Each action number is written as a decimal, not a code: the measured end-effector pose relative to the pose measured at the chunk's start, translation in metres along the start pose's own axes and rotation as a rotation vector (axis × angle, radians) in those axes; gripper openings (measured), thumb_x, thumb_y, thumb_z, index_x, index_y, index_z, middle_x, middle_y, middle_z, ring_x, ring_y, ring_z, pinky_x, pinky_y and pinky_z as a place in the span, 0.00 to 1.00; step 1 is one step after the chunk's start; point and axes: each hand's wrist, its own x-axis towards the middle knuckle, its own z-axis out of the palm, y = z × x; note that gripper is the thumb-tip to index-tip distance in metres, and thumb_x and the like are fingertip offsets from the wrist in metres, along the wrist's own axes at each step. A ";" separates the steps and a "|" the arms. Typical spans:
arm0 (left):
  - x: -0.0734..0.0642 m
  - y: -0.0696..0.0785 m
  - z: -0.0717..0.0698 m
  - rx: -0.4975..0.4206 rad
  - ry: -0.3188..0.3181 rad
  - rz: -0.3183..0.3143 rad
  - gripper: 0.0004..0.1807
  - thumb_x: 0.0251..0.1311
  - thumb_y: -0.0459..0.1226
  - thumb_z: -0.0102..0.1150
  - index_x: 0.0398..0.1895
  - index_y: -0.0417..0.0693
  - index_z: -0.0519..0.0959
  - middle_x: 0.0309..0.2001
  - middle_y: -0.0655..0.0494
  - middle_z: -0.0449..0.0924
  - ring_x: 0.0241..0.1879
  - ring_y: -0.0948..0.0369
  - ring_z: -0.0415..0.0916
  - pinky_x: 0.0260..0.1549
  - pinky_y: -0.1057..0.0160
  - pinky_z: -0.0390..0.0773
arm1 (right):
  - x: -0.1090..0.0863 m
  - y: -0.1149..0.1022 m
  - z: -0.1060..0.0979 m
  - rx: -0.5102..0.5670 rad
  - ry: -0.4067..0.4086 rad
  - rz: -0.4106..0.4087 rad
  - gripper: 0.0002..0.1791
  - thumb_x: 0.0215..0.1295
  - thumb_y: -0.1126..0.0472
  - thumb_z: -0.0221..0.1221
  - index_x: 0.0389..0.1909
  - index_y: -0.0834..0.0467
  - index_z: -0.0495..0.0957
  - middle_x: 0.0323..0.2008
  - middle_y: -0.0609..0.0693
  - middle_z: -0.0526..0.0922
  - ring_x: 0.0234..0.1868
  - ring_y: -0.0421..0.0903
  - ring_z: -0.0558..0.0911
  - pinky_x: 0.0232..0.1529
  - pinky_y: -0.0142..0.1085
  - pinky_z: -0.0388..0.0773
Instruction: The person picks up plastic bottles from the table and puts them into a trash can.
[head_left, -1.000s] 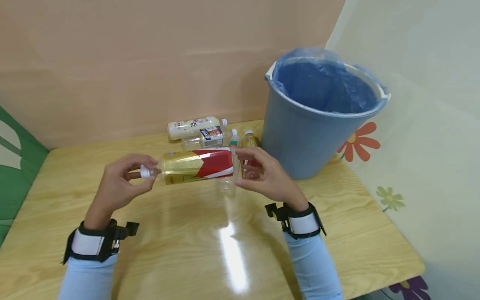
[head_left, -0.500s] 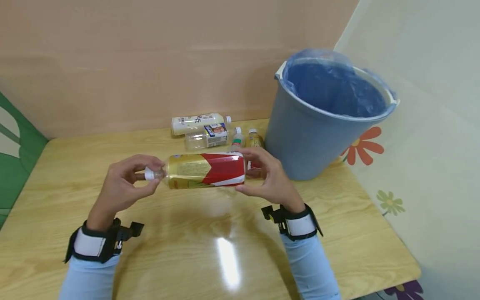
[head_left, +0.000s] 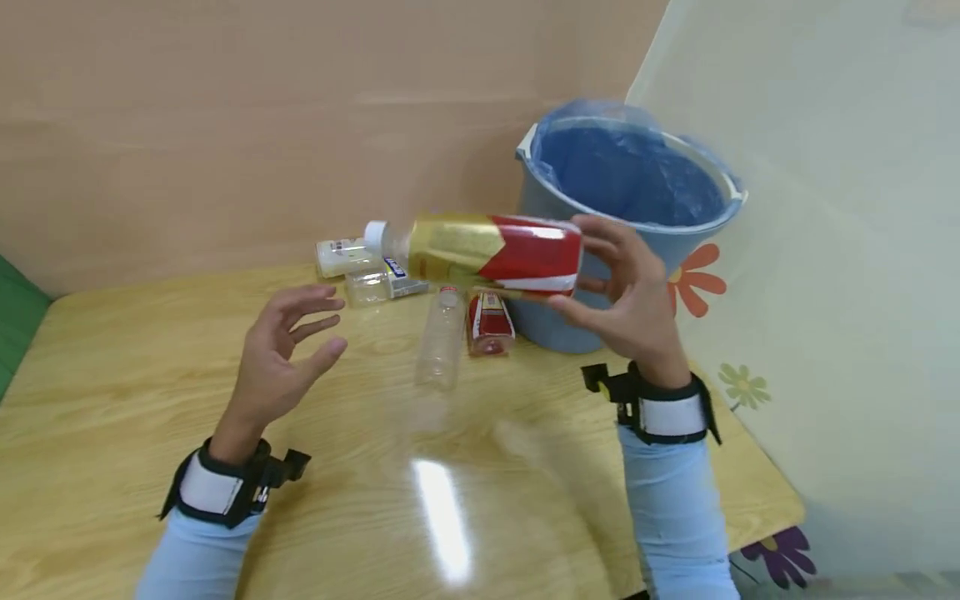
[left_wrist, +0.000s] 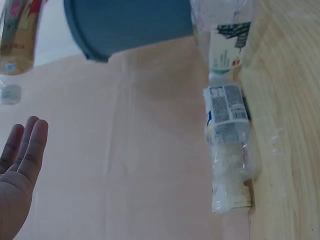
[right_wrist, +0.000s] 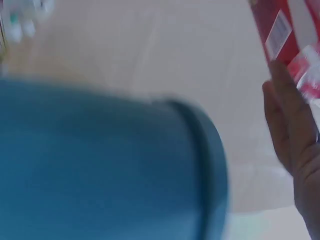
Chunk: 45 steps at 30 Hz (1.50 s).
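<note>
A plastic bottle (head_left: 495, 252) with a gold and red label and a white cap lies sideways in the air above the table. My right hand (head_left: 630, 296) grips it by its base, near the bucket (head_left: 551, 321). The cap end points left, toward my left hand (head_left: 281, 358), which is apart from the bottle with its fingers loosely spread and nothing in them. In the left wrist view the cap and gold label show beyond the left fingertips (left_wrist: 37, 132). The right wrist view shows the right fingers (right_wrist: 292, 115) against the red end of the bottle.
The bucket has a blue plastic liner (head_left: 622, 171). On the table (head_left: 337, 500) lie a clear bottle (head_left: 441, 342), a red-labelled bottle (head_left: 491, 325), a clear bottle with a blue and grey label (head_left: 375, 285) and a milky-white bottle (head_left: 341, 257). A wall stands behind.
My left hand has let go of the cap end. My right hand has carried the bottle up and right, toward the bucket.
</note>
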 end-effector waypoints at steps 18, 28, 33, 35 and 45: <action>-0.010 -0.017 0.022 0.366 -0.165 -0.084 0.24 0.45 0.23 0.66 0.49 0.36 0.75 0.52 0.41 0.77 0.53 0.58 0.72 0.47 0.52 0.81 | 0.038 -0.008 -0.105 -0.694 0.573 0.345 0.29 0.48 0.58 0.69 0.55 0.48 0.76 0.54 0.44 0.77 0.52 0.41 0.74 0.57 0.35 0.77; -0.008 -0.014 0.013 0.340 -0.116 -0.087 0.23 0.45 0.20 0.64 0.49 0.32 0.74 0.52 0.39 0.76 0.53 0.61 0.72 0.49 0.71 0.79 | 0.036 -0.004 -0.111 -0.709 0.557 0.409 0.29 0.49 0.54 0.69 0.56 0.45 0.76 0.58 0.45 0.75 0.58 0.48 0.74 0.61 0.39 0.74; -0.007 -0.013 0.009 0.341 -0.100 -0.082 0.24 0.44 0.19 0.64 0.49 0.32 0.74 0.53 0.38 0.76 0.54 0.62 0.72 0.49 0.72 0.78 | 0.034 -0.007 -0.100 -0.762 0.546 0.420 0.32 0.49 0.53 0.69 0.59 0.47 0.74 0.60 0.47 0.73 0.61 0.45 0.71 0.67 0.44 0.67; -0.006 -0.012 0.008 0.340 -0.093 -0.076 0.24 0.44 0.18 0.63 0.49 0.31 0.73 0.52 0.37 0.75 0.54 0.63 0.71 0.49 0.73 0.78 | 0.032 -0.008 -0.094 -0.777 0.553 0.363 0.30 0.48 0.54 0.69 0.56 0.49 0.76 0.57 0.46 0.75 0.59 0.45 0.73 0.65 0.44 0.69; -0.008 -0.002 -0.007 0.368 -0.022 -0.101 0.25 0.44 0.17 0.61 0.50 0.30 0.72 0.53 0.44 0.75 0.54 0.61 0.71 0.50 0.74 0.77 | 0.023 0.001 -0.052 -0.674 0.282 0.056 0.20 0.46 0.64 0.70 0.44 0.64 0.82 0.45 0.43 0.79 0.45 0.41 0.77 0.42 0.20 0.80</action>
